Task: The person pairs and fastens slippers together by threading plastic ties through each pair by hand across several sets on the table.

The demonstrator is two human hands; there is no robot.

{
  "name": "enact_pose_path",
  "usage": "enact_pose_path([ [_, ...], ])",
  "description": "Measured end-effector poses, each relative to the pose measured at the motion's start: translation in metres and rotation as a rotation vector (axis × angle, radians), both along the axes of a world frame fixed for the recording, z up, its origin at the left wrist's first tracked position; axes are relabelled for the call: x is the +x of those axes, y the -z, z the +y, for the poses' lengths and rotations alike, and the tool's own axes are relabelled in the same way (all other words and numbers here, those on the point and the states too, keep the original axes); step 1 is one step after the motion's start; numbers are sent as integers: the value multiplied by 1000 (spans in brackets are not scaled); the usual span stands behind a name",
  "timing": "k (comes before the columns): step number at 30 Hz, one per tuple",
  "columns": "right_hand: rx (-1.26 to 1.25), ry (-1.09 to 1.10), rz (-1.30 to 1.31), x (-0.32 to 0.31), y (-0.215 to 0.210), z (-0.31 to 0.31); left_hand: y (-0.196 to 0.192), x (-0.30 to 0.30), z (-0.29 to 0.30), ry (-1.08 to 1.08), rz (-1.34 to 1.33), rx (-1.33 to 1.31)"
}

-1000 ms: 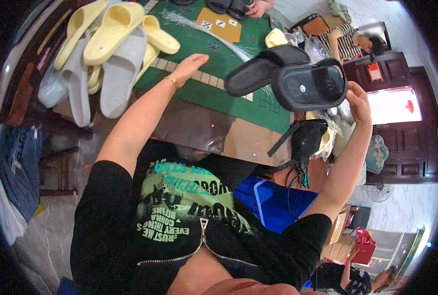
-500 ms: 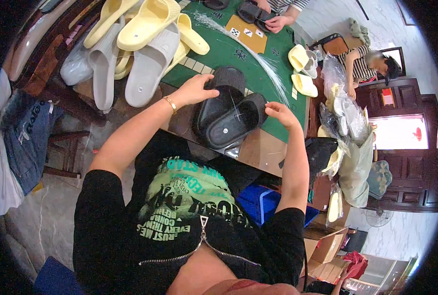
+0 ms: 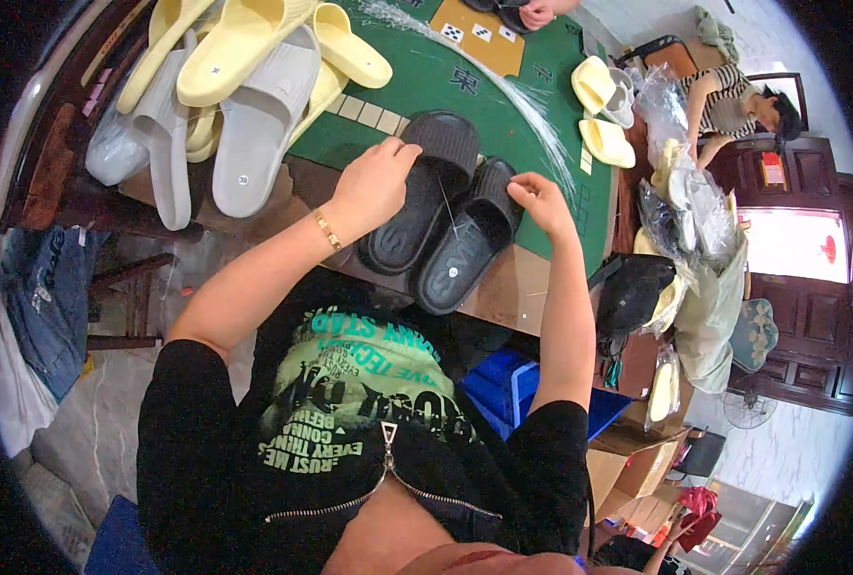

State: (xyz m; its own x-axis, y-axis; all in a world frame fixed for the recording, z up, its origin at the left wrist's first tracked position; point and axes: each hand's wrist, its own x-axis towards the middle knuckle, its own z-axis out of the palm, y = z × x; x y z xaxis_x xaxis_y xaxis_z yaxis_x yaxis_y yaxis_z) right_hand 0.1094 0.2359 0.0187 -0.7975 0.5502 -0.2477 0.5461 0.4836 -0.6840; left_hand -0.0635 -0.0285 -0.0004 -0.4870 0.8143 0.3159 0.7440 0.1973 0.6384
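Observation:
Two black slide sandals (image 3: 441, 216) lie side by side on the near edge of the green-topped table (image 3: 503, 105), soles down. My left hand (image 3: 374, 182) rests on the left sandal, fingers curled over its strap. At the strap of the right sandal my right hand (image 3: 540, 199) pinches a thin clear plastic strand that runs between the two sandals. A gold bracelet sits on my left wrist.
Yellow and grey sandals (image 3: 244, 86) are piled at the table's left. More pale yellow sandals (image 3: 604, 110) lie at its right edge. A person in a striped top (image 3: 733, 101) sits at far right beside plastic bags (image 3: 695, 220). A blue crate (image 3: 513, 383) stands under the table.
The black sandals came down from the raised right hand onto the table edge and now lie flat side by side. My left hand moved onto them; my right hand let go and pinches the strand.

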Motion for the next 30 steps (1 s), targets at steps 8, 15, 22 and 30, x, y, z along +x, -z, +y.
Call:
enact_pose_path([
  [8,-71,-21,71,-13,3,-6,-8,-13,23,11,160,104],
  [15,479,-95,352,-17,-14,-46,-20,6,26,237,389,240],
  [22,507,-212,423,-30,-18,-68,1,45,25,373,514,155],
  [30,444,-205,386,-28,-14,-69,2,43,25,451,520,155],
])
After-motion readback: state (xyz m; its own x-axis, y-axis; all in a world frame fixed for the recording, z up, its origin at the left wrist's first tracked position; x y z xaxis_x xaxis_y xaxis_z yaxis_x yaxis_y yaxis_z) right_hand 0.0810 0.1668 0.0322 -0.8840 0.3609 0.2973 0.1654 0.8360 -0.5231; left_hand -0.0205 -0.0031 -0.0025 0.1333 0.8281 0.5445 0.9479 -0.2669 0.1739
